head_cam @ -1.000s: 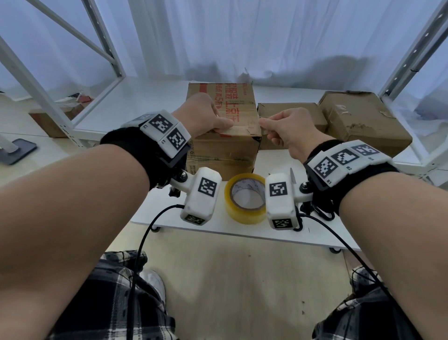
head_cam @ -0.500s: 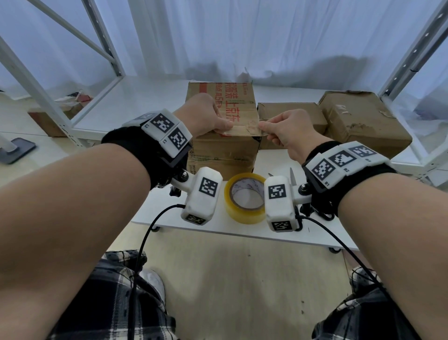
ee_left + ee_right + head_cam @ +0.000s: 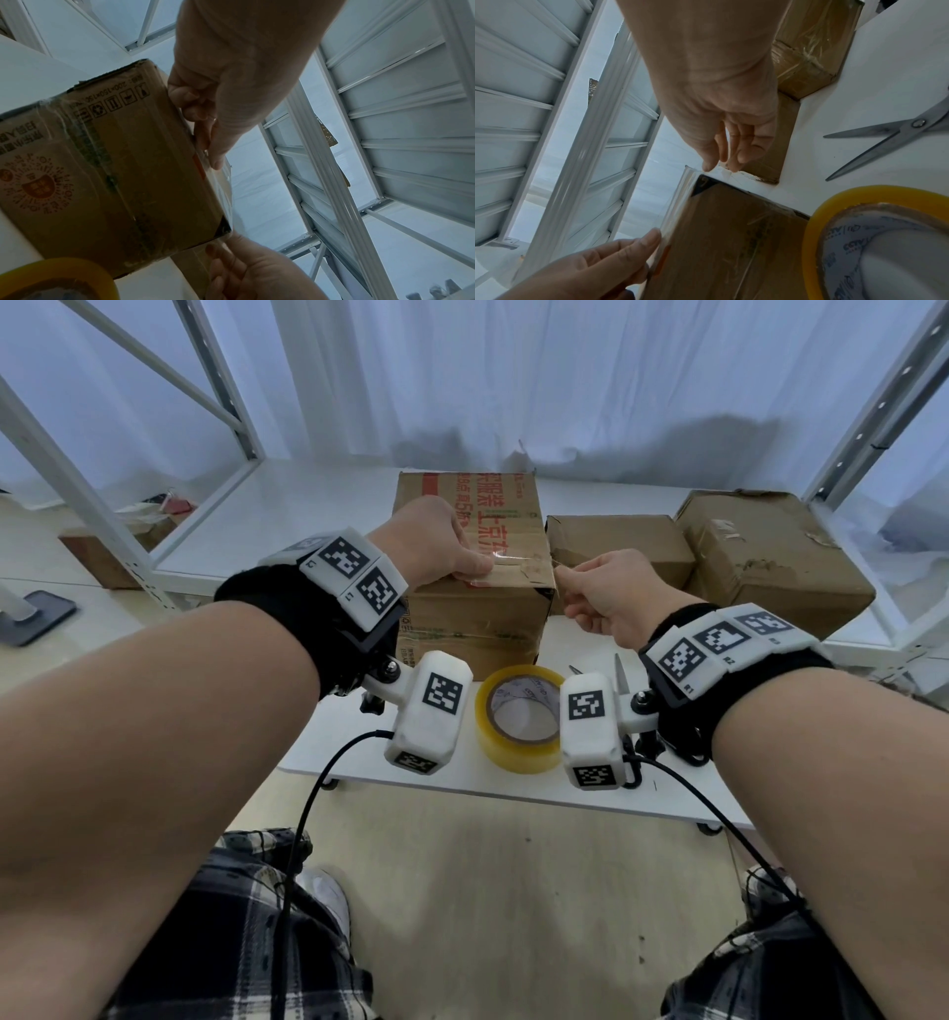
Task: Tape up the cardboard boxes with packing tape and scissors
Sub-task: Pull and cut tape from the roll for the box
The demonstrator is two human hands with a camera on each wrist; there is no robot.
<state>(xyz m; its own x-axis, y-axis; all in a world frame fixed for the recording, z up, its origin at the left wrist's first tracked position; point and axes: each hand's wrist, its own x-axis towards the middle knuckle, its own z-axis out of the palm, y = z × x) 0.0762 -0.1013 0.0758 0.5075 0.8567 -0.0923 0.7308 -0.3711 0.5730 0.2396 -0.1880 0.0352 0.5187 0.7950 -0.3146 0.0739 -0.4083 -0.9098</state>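
Observation:
A tall cardboard box (image 3: pixel 477 608) with red print stands on the white table. A clear tape strip (image 3: pixel 513 570) runs along its front top edge. My left hand (image 3: pixel 477 564) holds the strip's left end against that edge, thumb on top and fingers curled on the front face (image 3: pixel 190 105). My right hand (image 3: pixel 562 575) pinches the strip's free end just past the box's right corner (image 3: pixel 718 166). The yellow tape roll (image 3: pixel 518 716) lies flat in front of the box. The scissors (image 3: pixel 885 138) lie with blades apart to its right, mostly hidden in the head view.
Two more brown boxes (image 3: pixel 616 546) (image 3: pixel 770 557) sit to the right, close to the tall one. White shelf posts (image 3: pixel 77 480) (image 3: pixel 873 403) flank the table (image 3: pixel 359 752). Another box (image 3: pixel 102 557) lies on the floor at the left.
The right hand has drawn the strip's end to the right, past the box's corner. The left hand has come down with its end onto the box's front top edge.

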